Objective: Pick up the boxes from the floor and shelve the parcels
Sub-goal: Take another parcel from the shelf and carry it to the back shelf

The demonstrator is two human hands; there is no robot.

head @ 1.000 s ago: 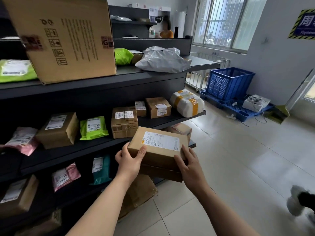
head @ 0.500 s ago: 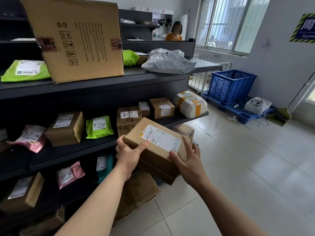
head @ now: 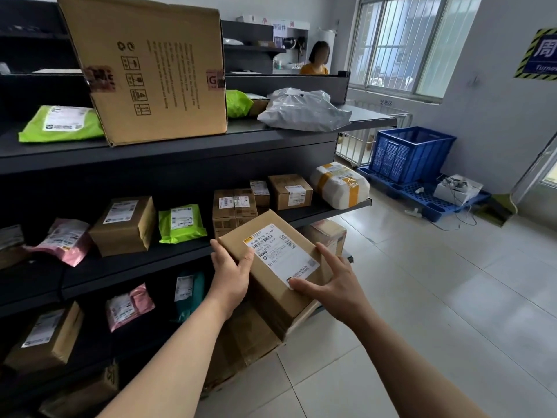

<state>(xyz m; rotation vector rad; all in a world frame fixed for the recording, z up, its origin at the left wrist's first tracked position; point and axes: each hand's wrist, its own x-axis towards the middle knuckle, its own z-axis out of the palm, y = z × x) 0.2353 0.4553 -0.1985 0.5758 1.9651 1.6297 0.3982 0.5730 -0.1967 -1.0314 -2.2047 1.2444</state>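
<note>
I hold a brown cardboard box (head: 271, 285) with a white shipping label on top, tilted, in front of the dark shelving unit (head: 168, 155). My left hand (head: 230, 274) grips its left end, thumb lying on the label's edge. My right hand (head: 333, 283) presses against its right side with fingers spread, thumb on the label's lower corner. The box hovers level with the middle shelf (head: 319, 211), just before a taped brown box (head: 233, 211) standing there.
Shelves carry brown boxes, green and pink mailers, a big carton (head: 150, 70), a grey bag (head: 304, 111) and a white parcel with yellow tape (head: 340, 184). Large cartons (head: 241, 345) sit on the floor below. A blue crate (head: 411, 153) on a pallet stands right. A seated person (head: 316, 60) is far behind.
The box has tilted and turned, its left end rising toward the middle shelf. My right hand shifted from gripping the side to spread fingers. The view moved closer to the shelves.
</note>
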